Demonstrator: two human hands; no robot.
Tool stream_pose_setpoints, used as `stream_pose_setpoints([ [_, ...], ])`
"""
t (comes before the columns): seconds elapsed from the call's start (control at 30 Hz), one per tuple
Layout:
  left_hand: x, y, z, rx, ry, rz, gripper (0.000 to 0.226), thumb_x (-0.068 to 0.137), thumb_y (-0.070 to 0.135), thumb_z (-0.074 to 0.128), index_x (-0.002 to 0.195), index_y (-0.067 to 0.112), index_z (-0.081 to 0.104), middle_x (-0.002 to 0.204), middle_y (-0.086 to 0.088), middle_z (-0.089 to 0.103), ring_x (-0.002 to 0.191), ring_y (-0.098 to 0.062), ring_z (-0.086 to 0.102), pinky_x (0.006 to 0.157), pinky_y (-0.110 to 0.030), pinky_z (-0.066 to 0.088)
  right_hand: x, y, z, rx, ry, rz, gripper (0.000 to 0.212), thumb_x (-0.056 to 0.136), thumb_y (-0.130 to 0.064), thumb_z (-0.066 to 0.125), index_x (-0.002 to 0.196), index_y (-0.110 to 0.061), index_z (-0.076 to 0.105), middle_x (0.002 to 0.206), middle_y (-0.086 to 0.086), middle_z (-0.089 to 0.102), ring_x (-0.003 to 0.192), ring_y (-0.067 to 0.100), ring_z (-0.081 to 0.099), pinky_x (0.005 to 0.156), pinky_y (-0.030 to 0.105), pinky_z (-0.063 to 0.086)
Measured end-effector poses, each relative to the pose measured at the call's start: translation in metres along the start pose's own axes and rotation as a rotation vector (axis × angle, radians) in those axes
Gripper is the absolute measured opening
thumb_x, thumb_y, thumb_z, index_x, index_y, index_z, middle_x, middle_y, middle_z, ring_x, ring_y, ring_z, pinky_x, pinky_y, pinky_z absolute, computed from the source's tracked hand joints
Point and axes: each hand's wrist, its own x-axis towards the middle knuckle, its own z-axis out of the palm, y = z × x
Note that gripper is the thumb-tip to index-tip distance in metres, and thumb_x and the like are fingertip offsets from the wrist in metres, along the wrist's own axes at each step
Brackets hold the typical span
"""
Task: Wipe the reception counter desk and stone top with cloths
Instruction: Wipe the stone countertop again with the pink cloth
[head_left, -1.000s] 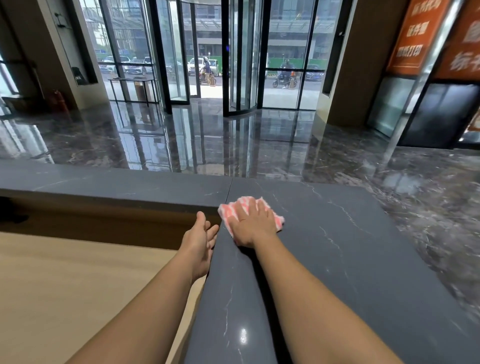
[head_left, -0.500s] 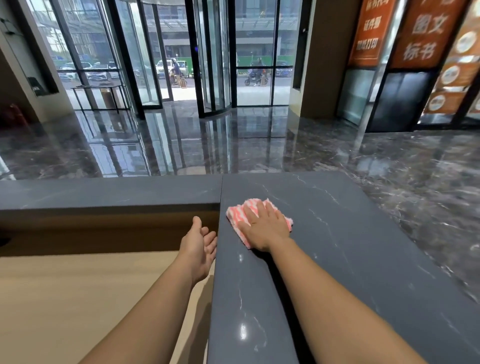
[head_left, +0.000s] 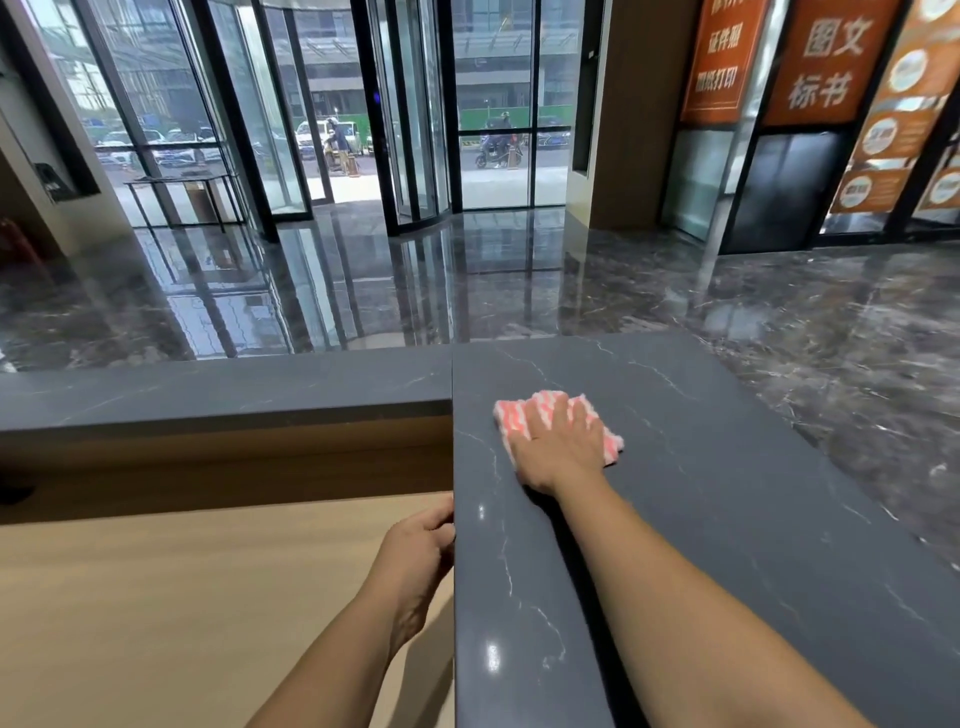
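The right grip (head_left: 558, 447) lies flat, fingers straight and released, pressing a pink-and-white cloth (head_left: 511, 418) onto the dark veined stone counter (head_left: 727, 493), near its far left corner. The cloth shows beyond the fingertips and on both sides of the palm. The left grip (head_left: 415, 556) sits lower, over the pale wooden counter (head_left: 156, 597), its fingers curled against the stone counter's left edge; whether they clasp that edge I cannot tell. Beyond lies a glossy marble floor (head_left: 519, 291).

Cloth (head_left: 511, 418) on upper worktop (head_left: 727, 493), under right hand (head_left: 558, 452), near left edge. Left hand (head_left: 415, 556) against that edge, above lower worktop (head_left: 156, 597) on the left.
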Motion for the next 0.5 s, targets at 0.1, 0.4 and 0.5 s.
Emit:
stream_pose_setpoints([
  [0.1,-0.002,-0.006,0.001,0.001,0.011,0.012,0.043,0.092,-0.007,0.041,0.116,0.013,0.069,0.108,-0.009,0.073,0.094,-0.02,0.07,0.071,-0.025,0.055,-0.027,-0.046,0.01,-0.012,0.011,-0.116,0.062,0.1,-0.047,0.019,0.156,-0.028,-0.001,0.161,0.012,-0.013,0.147,0.034,-0.017,0.117,0.048,-0.012],
  [0.4,-0.007,-0.004,0.005,0.041,0.072,-0.046,0.047,0.088,-0.01,0.038,0.106,0.016,0.072,0.103,-0.01,0.074,0.087,-0.016,0.065,0.074,-0.026,0.047,-0.041,-0.051,0.013,-0.011,-0.044,-0.269,0.059,0.1,-0.051,0.018,0.154,-0.036,0.0,0.162,0.004,-0.013,0.148,0.027,-0.015,0.119,0.045,-0.01],
  [0.5,-0.009,0.0,0.003,0.09,0.028,-0.044,0.051,0.088,-0.009,0.037,0.11,0.021,0.072,0.104,0.0,0.074,0.098,-0.016,0.066,0.076,-0.026,0.049,-0.035,-0.021,0.005,0.004,-0.006,-0.2,0.059,0.099,-0.052,0.019,0.154,-0.037,0.003,0.163,0.003,-0.009,0.149,0.026,-0.012,0.12,0.044,-0.007],
])
